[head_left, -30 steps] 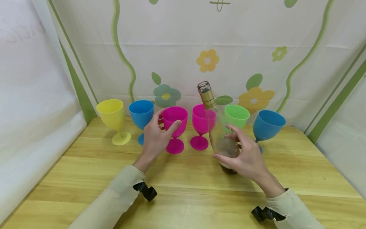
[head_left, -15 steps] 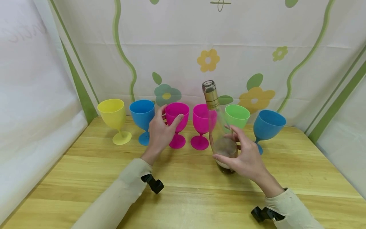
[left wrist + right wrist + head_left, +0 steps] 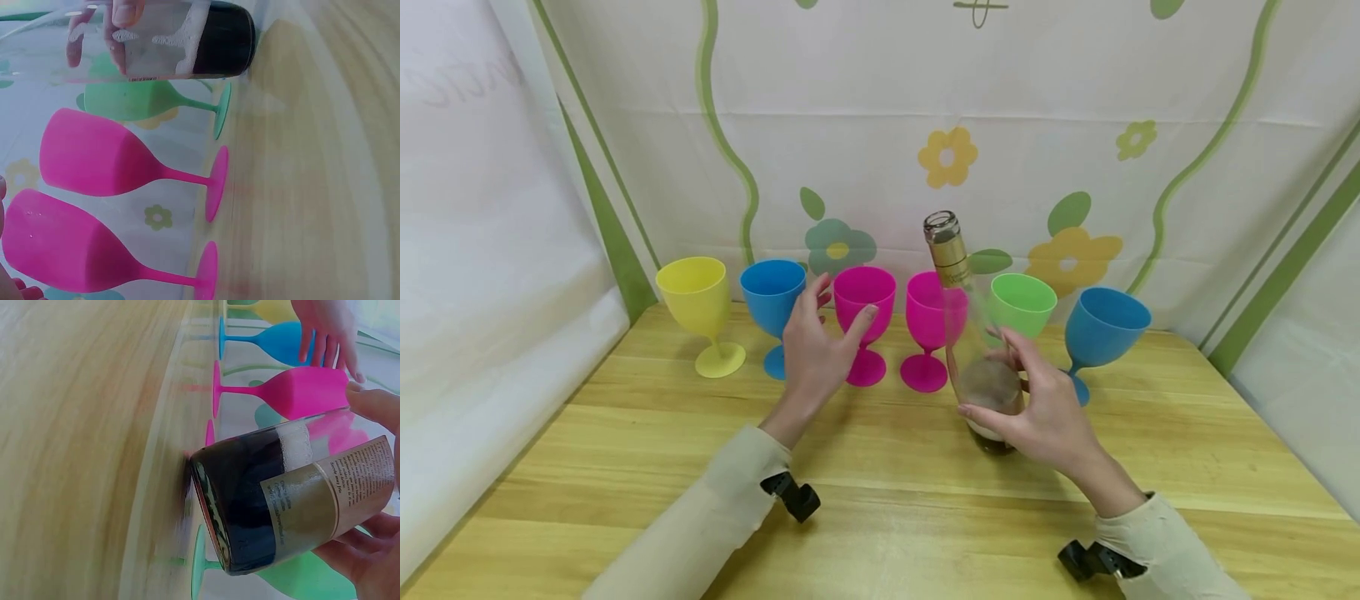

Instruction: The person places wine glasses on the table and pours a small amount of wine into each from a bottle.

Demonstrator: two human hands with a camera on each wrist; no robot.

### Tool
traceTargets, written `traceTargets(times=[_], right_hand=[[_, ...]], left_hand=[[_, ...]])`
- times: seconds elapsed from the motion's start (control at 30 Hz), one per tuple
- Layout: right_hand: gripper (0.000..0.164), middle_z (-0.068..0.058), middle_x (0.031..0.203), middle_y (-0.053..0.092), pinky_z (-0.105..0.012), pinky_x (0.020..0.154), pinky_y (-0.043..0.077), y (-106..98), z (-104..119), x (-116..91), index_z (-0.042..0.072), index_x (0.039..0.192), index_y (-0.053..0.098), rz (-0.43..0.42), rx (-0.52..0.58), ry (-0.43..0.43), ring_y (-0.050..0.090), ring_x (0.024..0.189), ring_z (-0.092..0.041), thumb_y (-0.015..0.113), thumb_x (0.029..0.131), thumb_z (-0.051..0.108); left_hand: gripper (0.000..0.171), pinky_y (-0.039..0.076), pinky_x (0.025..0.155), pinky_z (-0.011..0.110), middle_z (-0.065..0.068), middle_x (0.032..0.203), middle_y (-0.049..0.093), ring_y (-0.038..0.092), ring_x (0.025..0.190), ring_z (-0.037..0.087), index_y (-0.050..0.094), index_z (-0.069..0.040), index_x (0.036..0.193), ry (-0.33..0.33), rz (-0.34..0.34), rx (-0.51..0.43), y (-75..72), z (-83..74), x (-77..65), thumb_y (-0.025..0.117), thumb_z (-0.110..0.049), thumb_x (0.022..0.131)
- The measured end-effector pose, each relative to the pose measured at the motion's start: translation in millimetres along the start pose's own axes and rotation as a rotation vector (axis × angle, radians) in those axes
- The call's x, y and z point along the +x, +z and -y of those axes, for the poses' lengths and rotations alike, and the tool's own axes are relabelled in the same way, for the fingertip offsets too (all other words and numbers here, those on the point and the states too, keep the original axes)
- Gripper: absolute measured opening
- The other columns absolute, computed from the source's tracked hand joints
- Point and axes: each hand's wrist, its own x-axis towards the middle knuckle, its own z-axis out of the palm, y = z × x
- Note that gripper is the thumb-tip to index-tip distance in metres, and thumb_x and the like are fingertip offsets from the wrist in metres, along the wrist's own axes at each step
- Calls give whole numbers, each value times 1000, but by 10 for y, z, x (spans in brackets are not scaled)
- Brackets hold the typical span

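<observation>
Yellow cup [image 3: 694, 300] came first. Next, the left hand [image 3: 815, 357] was spread wide beside a pink cup [image 3: 859, 297], likely light, stiff and best held round its bowl. Then a glass bottle [image 3: 982, 375], probably heavy, slippery and breakable, leaned in the grip of the right hand [image 3: 1051, 407].
</observation>
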Motion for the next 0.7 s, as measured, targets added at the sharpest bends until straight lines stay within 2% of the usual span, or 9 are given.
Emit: traceTargets(times=[0.2,0.3,0.4,0.57,0.7], right_hand=[[101,-1,117,77,-27,79,57,-3,0,2,19,156,48,8,-2,5,67,102,-13,101,70,27],[101,-1,115,76,-28,78,57,0,-3,2,18,156,48,10,-1,2,69,103,-15,101,70,27],[101,-1,113,75,-28,79,57,0,-4,3,18,156,48,16,1,0,70,106,-16,101,70,27],[100,-1,114,74,-28,79,55,5,12,8,19,156,47,35,2,-3,70,109,-17,100,72,28],[101,-3,117,73,-33,80,58,12,36,2,17,157,46,52,-7,-3,68,108,-18,99,72,28]], left_hand=[[71,55,104,51,11,149,61,63,130,33,52,-5,151,36,-41,-52,-197,53,-150,81,-36,94],[69,56,100,53,12,147,63,66,126,33,54,-4,149,40,-65,-52,-332,110,-209,82,-33,93],[67,57,97,49,11,144,65,69,121,31,57,-4,147,41,-117,-27,-471,167,-247,83,-31,93],[65,53,91,38,11,141,65,68,118,30,58,-3,145,35,-216,-4,-659,251,-246,84,-30,92],[70,49,93,37,13,144,63,64,124,31,55,-2,147,-10,-237,15,-753,297,-201,84,-34,92]])
